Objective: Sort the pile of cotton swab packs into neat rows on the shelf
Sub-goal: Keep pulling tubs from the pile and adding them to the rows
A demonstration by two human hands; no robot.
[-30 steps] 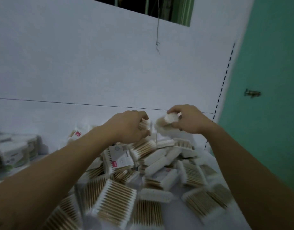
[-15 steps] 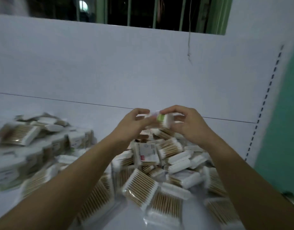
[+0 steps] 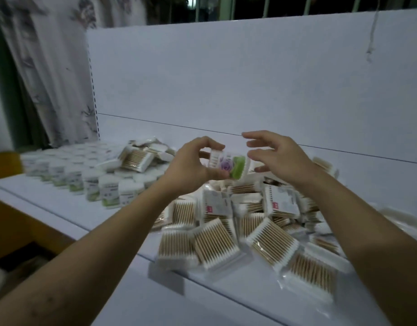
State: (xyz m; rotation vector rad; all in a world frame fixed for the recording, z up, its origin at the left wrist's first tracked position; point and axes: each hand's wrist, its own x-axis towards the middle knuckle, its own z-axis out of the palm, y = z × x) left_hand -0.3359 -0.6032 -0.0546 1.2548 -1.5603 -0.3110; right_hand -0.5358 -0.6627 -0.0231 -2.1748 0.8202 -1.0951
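Above the pile [image 3: 238, 231] on the shelf [image 3: 132, 290], left hand [image 3: 188, 165] pinches a flower-labelled pack [image 3: 228, 164] by its end; right hand [image 3: 280, 156] is spread beside it, holding nothing. Judged light, soft, slippery film; grip the edges.

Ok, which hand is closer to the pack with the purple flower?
Left. The left hand grips the pack; the right hand is open just right of it.

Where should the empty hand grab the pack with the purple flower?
Probably by the pack's free green end, coming from the right. The left hand pinches its other end, so the green end sticks out toward the open right hand.
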